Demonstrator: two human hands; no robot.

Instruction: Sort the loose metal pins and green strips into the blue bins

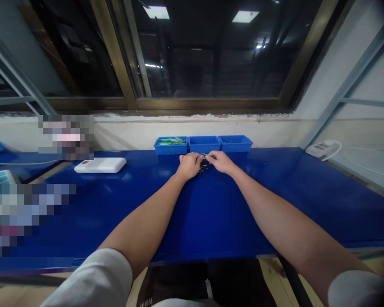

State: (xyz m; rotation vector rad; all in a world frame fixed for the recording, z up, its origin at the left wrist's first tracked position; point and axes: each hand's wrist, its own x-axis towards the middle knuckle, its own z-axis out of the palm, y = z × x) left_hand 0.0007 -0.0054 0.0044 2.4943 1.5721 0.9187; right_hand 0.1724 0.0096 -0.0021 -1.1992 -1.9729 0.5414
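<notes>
Near the far side of the blue table, my left hand [190, 165] and my right hand [221, 161] come close together with fingertips pinched. Between them is a small shiny piece [204, 156], gripped at the fingertips; it is too small to name. Several thin, dark and silvery pin-like pieces [203, 169] lie on the table just below, partly hidden by my left hand. Directly behind my hands stand three blue bins. The left bin [171, 149] holds green and clear plastic material, the middle bin [205, 147] shows nothing inside, and the right bin [236, 147] contains a few small thin pieces.
A white power bank-like box [100, 165] lies on the blue table [141, 238] to the left. At the right end, a white power strip [324, 147] with a cable sits by a grey metal frame [348, 91]. Blurred-out areas cover things at the left. A window wall closes the back.
</notes>
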